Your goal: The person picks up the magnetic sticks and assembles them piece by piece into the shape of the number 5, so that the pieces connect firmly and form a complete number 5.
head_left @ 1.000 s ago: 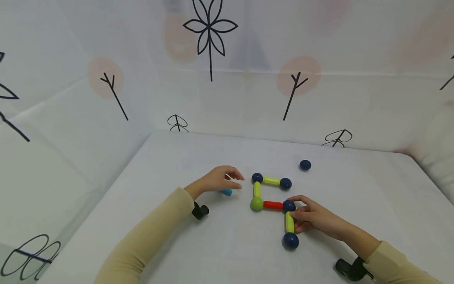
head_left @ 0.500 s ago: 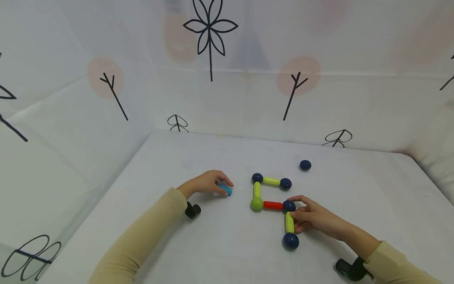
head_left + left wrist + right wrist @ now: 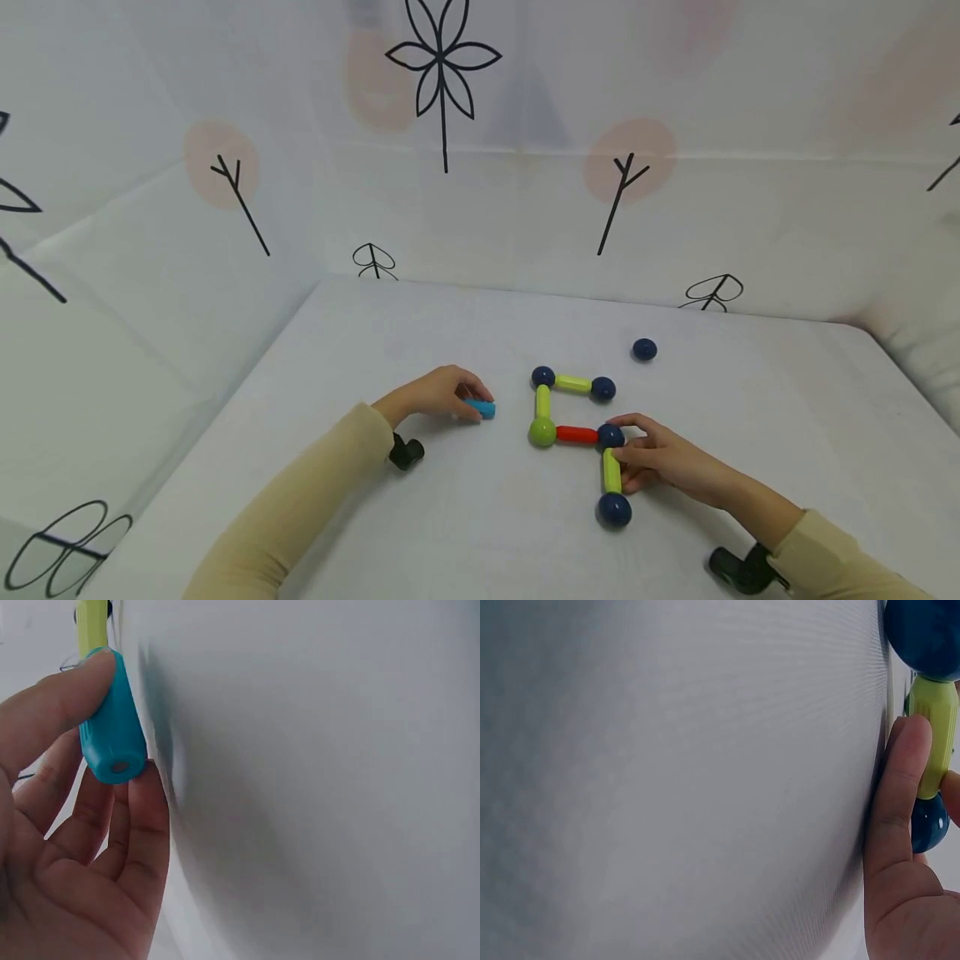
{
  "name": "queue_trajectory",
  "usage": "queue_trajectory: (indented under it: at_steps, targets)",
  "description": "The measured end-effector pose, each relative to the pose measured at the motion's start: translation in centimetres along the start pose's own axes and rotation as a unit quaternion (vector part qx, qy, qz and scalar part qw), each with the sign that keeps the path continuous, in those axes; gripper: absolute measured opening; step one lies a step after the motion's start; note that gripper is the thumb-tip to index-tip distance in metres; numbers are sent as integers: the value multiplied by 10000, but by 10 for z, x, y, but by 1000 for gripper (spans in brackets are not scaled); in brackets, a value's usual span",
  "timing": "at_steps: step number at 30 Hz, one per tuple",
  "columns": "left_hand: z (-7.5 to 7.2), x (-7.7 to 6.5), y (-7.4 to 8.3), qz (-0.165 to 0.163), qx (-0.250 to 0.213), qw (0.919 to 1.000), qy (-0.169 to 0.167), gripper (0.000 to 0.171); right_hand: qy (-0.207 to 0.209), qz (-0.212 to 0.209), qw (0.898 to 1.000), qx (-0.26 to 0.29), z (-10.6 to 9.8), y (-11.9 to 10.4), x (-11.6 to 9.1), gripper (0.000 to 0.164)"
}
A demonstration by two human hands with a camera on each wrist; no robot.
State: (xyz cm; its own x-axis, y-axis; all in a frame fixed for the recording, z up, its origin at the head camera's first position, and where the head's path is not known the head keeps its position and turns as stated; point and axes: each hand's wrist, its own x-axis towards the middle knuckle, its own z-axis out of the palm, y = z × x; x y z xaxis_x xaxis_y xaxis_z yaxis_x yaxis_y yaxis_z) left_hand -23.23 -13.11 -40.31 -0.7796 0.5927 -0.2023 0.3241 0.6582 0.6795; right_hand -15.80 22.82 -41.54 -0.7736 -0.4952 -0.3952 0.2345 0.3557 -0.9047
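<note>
My left hand (image 3: pixel 437 392) pinches a short blue magnetic rod (image 3: pixel 114 724) between thumb and fingers, close over the table; a small metal disc shows in the rod's near end. My right hand (image 3: pixel 667 458) grips a yellow-green rod (image 3: pixel 934 727) that joins two dark blue balls, one nearest me (image 3: pixel 614 509) and one at the corner (image 3: pixel 611 436). From that corner a red rod (image 3: pixel 577 435) runs left to a green ball (image 3: pixel 542 432). Another yellow-green rod (image 3: pixel 543 402) leads back to a dark blue ball (image 3: pixel 543 377), then a third rod (image 3: pixel 573 383) ends at a further blue ball (image 3: pixel 603 388).
A loose dark blue ball (image 3: pixel 644 349) lies at the back right of the white table (image 3: pixel 420 533). Behind stands a pale cloth backdrop (image 3: pixel 525 208) with line-drawn plants. Black wrist cameras sit under the left sleeve (image 3: pixel 300 500) and right sleeve (image 3: pixel 825 550).
My left hand has come back and left, closed its fingers on the blue rod and turned it slightly. The right hand and the joined rods and balls have stayed in place.
</note>
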Motion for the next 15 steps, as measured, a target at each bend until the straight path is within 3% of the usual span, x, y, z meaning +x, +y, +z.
queue_trajectory:
  at_steps: [15]
  targets:
    - [28,-9,37,593,-663,9959,-149,25,-4,-7,10000,7,0,0,0,60]
